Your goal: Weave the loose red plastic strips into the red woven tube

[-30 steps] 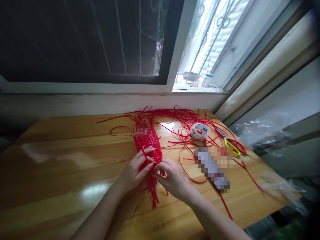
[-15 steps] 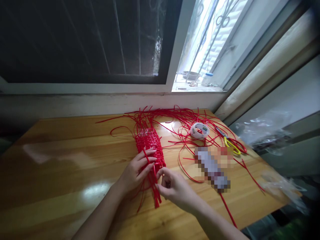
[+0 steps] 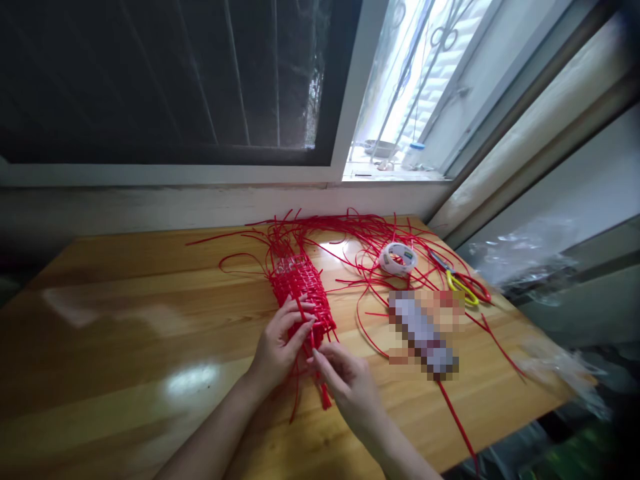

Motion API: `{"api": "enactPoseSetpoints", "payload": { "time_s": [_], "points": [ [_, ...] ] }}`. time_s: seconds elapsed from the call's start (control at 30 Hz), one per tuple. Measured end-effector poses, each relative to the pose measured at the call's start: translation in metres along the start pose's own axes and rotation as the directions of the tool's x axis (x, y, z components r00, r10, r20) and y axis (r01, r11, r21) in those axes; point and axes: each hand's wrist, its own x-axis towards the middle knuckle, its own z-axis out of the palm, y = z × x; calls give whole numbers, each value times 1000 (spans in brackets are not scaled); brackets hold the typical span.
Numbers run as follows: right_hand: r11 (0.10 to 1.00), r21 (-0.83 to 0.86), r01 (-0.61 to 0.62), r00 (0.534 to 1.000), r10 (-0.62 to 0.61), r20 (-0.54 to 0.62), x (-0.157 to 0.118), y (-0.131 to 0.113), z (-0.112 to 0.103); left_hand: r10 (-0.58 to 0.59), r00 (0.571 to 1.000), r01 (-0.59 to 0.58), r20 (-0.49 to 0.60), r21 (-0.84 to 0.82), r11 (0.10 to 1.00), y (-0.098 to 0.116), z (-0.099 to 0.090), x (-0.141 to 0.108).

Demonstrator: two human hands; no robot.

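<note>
A red woven tube of plastic strips lies on the wooden table, its loose strands spreading toward the window. My left hand rests on the near end of the weave, fingers spread over it with a red strip between them. Just below and to the right, my right hand pinches a bundle of red strip ends that hangs from the weave's near end.
A roll of clear tape and yellow-handled scissors lie among the loose red strands at the right. A blurred rectangular object lies beside them. Crumpled clear plastic sits at the table's right edge. A window sill runs behind.
My right hand slid down and toward me along the strip ends, now gripping them lower. The left hand shifted slightly right on the weave, and the weave turned a little.
</note>
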Motion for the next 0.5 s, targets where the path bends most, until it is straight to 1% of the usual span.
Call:
{"api": "enactPoseSetpoints", "payload": {
  "time_s": [0.1, 0.2, 0.3, 0.43, 0.5],
  "points": [
    [997, 42, -64, 998, 65, -13, 3, 8, 1, 4, 1000, -3, 17, -10, 1000, 1, 0, 0],
    [999, 24, -47, 998, 48, -43, 10, 15, 1, 12, 999, -12, 29, -7, 1000, 2, -1, 1],
    [998, 31, -53, 997, 55, -45, 15, 20, 1, 21, 999, -22, 38, 28, 999, 4, -2, 0],
    [998, 39, -53, 998, 54, -24, 14, 16, 0, 55, 997, -58, 61, 57, 997, 4, -3, 0],
    [1000, 28, -6, 1000, 6, -21, 11, 9, -2, 59, 996, -62, 64, 54, 997, 3, -2, 0]
  ]
}}
